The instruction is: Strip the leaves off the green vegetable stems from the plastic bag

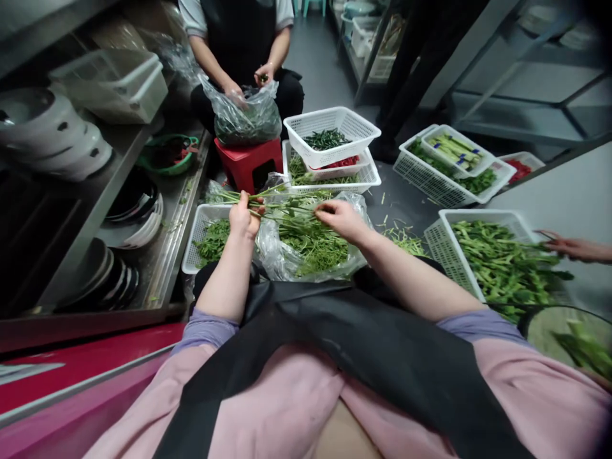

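Note:
My left hand (244,218) is closed around a small bunch of long, thin green herb stems (283,205), which stretch sideways to the right. At their leafy end my right hand (345,220) pinches with its thumb and fingers. Directly below, an open clear plastic bag (273,252) in front of my lap holds a heap of the same leafy green herbs (313,245). To the left of the bag, close to my left forearm, a white basket (190,258) contains more leafy greens (213,241).
Across from me a person (239,38) handles a plastic bag of greens on a red stool (248,162). Stacked white baskets (329,113) hold green and red peppers. At right stands a basket (442,245) of cut greens, with another person's hand (561,244) beside it. Metal shelving (172,248) with dishes borders my left.

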